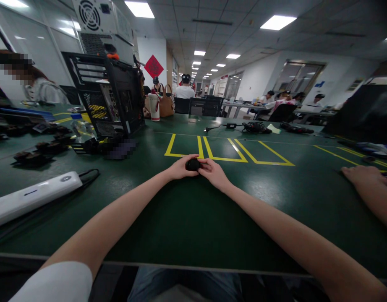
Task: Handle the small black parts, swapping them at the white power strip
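Observation:
Between my two hands is a small, black, rounded object, too small and dark for me to name. My left hand curls around its left side, thumb below and fingers above. From the right, the fingertips of my right hand pinch its edge. Both hands are low over the green table, just in front of the yellow tape outlines. Whether the object touches the table is hidden.
At left stand an open black computer case, a plastic bottle and a white power strip. Black cables lie at the back. A paper cup stands beside a brown bag. Another person's hand rests at right.

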`<control>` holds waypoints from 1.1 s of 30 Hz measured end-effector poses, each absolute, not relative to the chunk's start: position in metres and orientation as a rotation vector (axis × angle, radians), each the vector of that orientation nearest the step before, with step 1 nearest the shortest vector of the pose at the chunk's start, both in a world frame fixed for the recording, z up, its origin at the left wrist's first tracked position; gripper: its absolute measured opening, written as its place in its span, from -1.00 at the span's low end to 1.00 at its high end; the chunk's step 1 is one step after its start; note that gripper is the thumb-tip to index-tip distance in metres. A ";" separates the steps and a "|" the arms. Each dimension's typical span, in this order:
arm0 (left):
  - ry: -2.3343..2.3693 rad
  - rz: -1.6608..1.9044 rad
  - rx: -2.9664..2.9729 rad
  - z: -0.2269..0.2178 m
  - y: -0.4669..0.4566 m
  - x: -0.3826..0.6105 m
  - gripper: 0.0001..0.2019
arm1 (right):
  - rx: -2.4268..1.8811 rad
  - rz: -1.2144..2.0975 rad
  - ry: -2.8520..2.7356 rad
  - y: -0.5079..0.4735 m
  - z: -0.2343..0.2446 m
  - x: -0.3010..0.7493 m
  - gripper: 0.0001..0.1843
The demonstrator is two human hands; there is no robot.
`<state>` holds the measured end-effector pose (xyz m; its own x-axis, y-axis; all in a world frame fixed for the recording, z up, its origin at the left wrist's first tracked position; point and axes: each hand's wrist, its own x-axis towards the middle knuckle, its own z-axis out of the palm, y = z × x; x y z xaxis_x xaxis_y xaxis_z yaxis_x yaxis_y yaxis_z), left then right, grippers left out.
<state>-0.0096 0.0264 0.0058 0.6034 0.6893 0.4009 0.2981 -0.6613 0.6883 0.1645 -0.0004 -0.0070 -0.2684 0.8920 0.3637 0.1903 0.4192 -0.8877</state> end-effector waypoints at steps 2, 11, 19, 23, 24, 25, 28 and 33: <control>0.789 0.947 2.316 0.007 0.020 -0.008 -0.38 | -0.935 0.915 -1.712 -0.007 -0.006 0.166 -0.67; 0.861 0.995 2.406 0.009 0.001 -0.007 -0.38 | -0.899 0.939 -1.667 -0.016 0.000 0.166 -0.81; 0.765 0.950 2.445 0.011 -0.002 -0.012 -0.37 | -0.853 0.930 -1.681 -0.014 -0.004 0.168 -0.71; 0.779 0.973 2.484 0.015 -0.004 -0.012 -0.39 | -0.895 0.987 -1.683 -0.016 -0.002 0.169 -0.64; 0.791 0.976 2.484 0.016 -0.005 -0.012 -0.39 | -0.902 1.002 -1.687 -0.017 -0.001 0.170 -0.64; 0.812 0.973 2.481 0.017 -0.006 -0.011 -0.40 | -0.906 1.013 -1.689 -0.017 -0.001 0.170 -0.65; 0.864 0.958 2.474 0.018 -0.009 -0.011 -0.41 | -0.895 1.031 -1.679 -0.018 -0.001 0.170 -0.66; 0.833 0.993 2.529 0.019 -0.012 -0.010 -0.39 | -0.874 1.037 -1.660 -0.016 -0.003 0.169 -0.67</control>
<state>-0.0096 -0.0116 0.0193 0.5935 0.6133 0.5212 0.4066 -0.7873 0.4635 0.1690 -0.0160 -0.0030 -0.2858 0.8935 0.3464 0.0809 0.3827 -0.9203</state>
